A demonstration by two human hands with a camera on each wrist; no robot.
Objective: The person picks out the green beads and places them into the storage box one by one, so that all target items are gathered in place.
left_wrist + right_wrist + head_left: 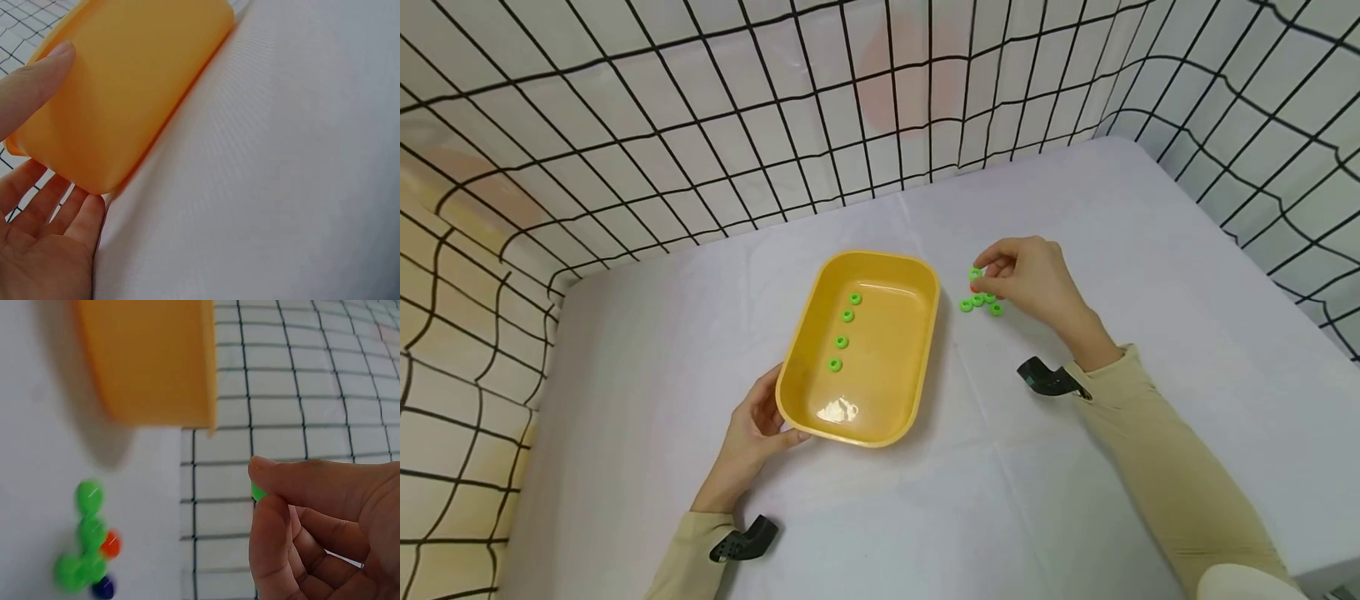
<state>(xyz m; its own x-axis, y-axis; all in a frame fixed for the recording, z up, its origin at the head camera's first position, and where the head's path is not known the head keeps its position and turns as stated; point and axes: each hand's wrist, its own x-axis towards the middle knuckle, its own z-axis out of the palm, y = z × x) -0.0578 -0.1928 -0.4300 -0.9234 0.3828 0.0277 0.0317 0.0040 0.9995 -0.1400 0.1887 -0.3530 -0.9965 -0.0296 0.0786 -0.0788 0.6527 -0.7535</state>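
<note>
My right hand [1030,279] is raised above the table, right of the yellow tray [857,435]. Between thumb and forefinger it pinches a small green bead [257,491], mostly covered by the fingertips in the right wrist view. Below it lie several loose green beads [966,306], with a red bead [110,544] and a dark blue bead [104,587] among them. Inside the tray, several green beads [842,342] form a slanting row along the left side. My left hand [752,429] holds the tray's near left corner, thumb on the near wall and fingers around the left side.
A white cloth [880,533] covers the table. Black wire mesh [850,100] stands along the back and both sides. Black wrist cameras [745,540] are worn at both sleeves.
</note>
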